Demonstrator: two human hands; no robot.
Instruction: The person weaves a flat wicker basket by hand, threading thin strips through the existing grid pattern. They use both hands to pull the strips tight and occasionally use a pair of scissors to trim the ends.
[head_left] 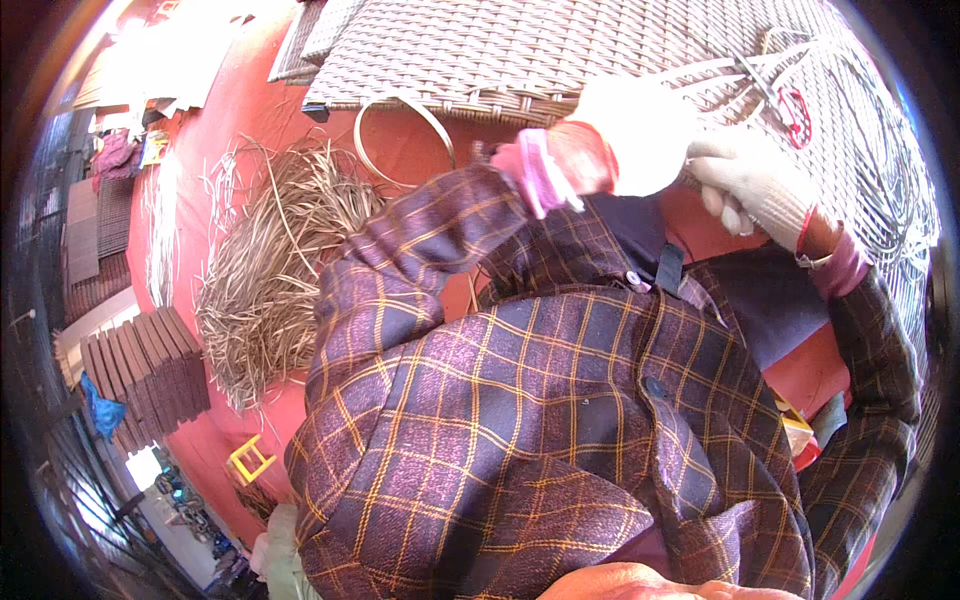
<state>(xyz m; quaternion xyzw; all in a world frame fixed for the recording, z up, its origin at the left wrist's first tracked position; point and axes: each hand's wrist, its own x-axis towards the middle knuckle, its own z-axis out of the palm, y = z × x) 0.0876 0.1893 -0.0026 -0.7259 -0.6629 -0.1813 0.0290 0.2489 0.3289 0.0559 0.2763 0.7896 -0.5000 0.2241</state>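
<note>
- The woven piece [460, 55] is seen across the top of the view, set just beyond the two hands.
- Its surface is made up of flat grey-brown strips, interlaced in a close, regular weave and bleached by glare in places.
- Its near edge is finished with wider, wrapped strips, and a dark corner is shown at the left end.
- Loose pale strips [700, 72] are spread over its right part, where a red-handled tool [797, 118] is laid.
- The gloved left hand [640, 135] is held at the near edge; its fingers are washed out, so its grip cannot be told.
- The gloved right hand [755, 180] is held just beside it, fingers curled; whether anything is grasped cannot be told.
- On a yellow packet [155, 147] at far left, any print is too small to be read.
</note>
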